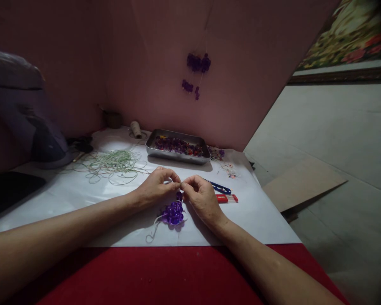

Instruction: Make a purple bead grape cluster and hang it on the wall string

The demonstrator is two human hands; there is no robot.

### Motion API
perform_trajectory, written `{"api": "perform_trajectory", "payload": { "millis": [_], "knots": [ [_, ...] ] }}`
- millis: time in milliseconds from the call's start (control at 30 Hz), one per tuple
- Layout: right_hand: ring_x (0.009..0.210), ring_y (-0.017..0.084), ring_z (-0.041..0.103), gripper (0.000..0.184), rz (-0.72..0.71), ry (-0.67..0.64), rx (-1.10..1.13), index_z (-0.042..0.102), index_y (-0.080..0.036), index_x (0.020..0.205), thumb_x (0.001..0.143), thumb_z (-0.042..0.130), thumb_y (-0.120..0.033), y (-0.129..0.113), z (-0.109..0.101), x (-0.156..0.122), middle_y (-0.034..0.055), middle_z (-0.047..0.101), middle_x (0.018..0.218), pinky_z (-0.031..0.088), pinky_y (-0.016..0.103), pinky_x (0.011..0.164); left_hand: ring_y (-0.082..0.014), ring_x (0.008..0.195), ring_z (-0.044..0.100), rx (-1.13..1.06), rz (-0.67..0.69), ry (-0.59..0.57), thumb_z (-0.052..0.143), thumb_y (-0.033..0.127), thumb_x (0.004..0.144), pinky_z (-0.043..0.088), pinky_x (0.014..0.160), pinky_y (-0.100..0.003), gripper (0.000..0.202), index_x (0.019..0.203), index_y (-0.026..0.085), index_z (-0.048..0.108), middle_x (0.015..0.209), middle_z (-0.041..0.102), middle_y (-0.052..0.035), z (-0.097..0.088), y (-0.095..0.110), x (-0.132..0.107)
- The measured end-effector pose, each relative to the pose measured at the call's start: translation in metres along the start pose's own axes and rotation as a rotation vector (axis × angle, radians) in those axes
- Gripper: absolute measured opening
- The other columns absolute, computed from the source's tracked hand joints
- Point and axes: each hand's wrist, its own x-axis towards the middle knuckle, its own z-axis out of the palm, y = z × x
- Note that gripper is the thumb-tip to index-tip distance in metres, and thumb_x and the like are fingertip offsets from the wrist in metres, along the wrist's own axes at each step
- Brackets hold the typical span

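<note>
A cluster of purple beads point(173, 212) lies on the white sheet point(82, 199), with a thin white cord point(152, 232) trailing from it toward me. My left hand point(157, 185) and my right hand point(200, 194) meet just above the cluster. Both are closed in a pinch, fingertips almost touching. They seem to grip the cord at the top of the bead cluster; the cord between the fingers is too thin to see clearly.
A metal tray point(178, 156) of mixed beads stands behind my hands. A tangle of pale cord point(114, 163) lies left, blue snips point(221, 187) and a red flat tool point(227, 198) right. Purple bead bunches point(197, 63) hang on the pink wall. A spool point(135, 128) stands at the back.
</note>
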Motion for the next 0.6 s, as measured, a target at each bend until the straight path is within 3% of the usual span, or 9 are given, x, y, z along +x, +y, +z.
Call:
{"api": "perform_trajectory", "payload": {
  "millis": [300, 600],
  "knots": [
    [0.052, 0.014, 0.051, 0.013, 0.009, -0.025, 0.02, 0.054, -0.019, 0.068, 0.079, 0.055, -0.025, 0.0013, 0.0002, -0.0002, -0.0011, 0.055, 0.055, 0.042, 0.029, 0.055, -0.024, 0.084, 0.055, 0.031, -0.008, 0.011, 0.064, 0.023, 0.069, 0.042, 0.078, -0.036, 0.009, 0.061, 0.02, 0.068, 0.075, 0.066, -0.0073, 0.0004, 0.0015, 0.0003],
    [0.05, 0.013, 0.052, 0.014, 0.011, -0.032, 0.02, 0.055, -0.018, 0.069, 0.08, 0.054, -0.026, 0.0023, 0.0011, 0.0003, -0.001, 0.055, 0.053, 0.043, 0.029, 0.055, -0.0197, 0.071, 0.057, 0.019, -0.089, -0.087, 0.057, 0.025, 0.07, 0.043, 0.068, -0.032, 0.012, 0.063, 0.017, 0.063, 0.066, 0.065, -0.0047, -0.0021, 0.0095, 0.0002]
  ]
}}
